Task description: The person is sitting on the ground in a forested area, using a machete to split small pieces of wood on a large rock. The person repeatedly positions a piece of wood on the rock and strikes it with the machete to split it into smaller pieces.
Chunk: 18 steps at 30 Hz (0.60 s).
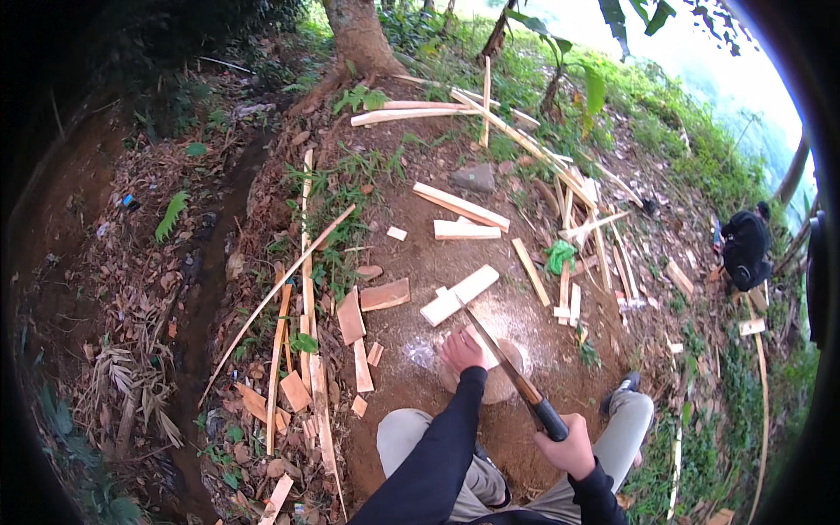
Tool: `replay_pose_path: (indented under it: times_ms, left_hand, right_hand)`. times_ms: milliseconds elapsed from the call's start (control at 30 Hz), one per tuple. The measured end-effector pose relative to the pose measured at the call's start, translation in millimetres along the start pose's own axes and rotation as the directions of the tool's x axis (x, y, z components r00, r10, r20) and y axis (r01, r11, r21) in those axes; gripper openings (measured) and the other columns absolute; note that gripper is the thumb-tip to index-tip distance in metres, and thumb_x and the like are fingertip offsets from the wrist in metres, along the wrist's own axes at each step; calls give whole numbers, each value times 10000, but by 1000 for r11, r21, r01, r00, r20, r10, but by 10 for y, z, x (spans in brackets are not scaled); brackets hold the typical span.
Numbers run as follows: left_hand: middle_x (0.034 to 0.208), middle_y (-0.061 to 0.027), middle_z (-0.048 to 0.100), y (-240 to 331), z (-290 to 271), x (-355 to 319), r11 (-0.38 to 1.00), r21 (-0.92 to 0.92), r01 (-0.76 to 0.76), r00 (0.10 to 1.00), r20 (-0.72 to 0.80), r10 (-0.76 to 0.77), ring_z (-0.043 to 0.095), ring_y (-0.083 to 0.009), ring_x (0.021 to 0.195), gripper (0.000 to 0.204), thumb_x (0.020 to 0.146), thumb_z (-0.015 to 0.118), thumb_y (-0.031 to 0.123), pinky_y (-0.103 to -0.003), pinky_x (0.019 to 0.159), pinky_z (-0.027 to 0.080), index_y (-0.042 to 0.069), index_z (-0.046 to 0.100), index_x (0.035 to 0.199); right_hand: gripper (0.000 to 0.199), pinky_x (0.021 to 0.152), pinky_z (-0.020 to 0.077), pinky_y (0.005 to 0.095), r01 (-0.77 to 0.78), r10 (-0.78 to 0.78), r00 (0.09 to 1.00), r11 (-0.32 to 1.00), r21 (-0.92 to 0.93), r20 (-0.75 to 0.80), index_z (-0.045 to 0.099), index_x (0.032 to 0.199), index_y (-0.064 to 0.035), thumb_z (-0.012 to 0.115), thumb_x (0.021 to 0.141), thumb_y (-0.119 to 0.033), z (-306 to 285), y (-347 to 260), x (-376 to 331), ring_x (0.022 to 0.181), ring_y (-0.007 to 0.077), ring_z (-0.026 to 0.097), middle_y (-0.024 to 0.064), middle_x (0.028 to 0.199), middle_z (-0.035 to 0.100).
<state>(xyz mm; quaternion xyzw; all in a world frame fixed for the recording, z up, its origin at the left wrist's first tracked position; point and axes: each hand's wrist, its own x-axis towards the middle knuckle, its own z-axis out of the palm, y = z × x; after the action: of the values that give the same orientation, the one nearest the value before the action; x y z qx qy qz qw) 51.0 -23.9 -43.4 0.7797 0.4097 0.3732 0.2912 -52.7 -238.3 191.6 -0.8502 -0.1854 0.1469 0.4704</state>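
- Far left: a thin pale stick lies slantwise over the ground, crossing a long wooden strip.
- Next: reddish-brown offcuts lie on bare soil.
- Centre: the pale board lies aslant just beyond my left hand; the tip of my tool overlaps it in view; contact cannot be told.
- My left hand: fingers bent downward beside the stump; I cannot tell whether they grip anything.
- Long-bladed tool: slants across the stump.
- Right of it: green plastic among pale strips.
- My right hand: closed firmly around the tool's black handle.
- Far right: another person, dark-clothed, well apart.
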Motion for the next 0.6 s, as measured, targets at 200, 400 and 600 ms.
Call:
replay_pose_path:
  times_ms: [200,400,600]
  left_hand:
    - [1095,-89,651,-83,-30,38,999,38,13,998,53,-15,548,-322,1090,307,984,436,342,-493,1013,324,126,620,1102]
    - [1061,-61,652,-149,-25,59,999,38,0,1000,-17,1,552,-292,1091,274,968,456,303,-470,1008,332,143,635,1099]
    - [1055,-70,650,-125,51,40,1000,-19,24,999,27,-23,550,-297,1095,268,964,474,306,-478,982,347,140,634,1101]
  right_hand:
    - [302,493,447,410,76,-74,990,997,7,-119,565,639,26,721,731,-215,698,130,875,458,280,571,179,502,514]
    - [299,487,411,359,-60,61,996,998,-10,69,492,603,18,715,715,-147,71,12,24,429,194,430,133,495,405]
    - [284,522,457,411,75,-78,994,996,-47,-72,573,674,21,745,707,-202,787,194,841,466,293,532,182,550,538]
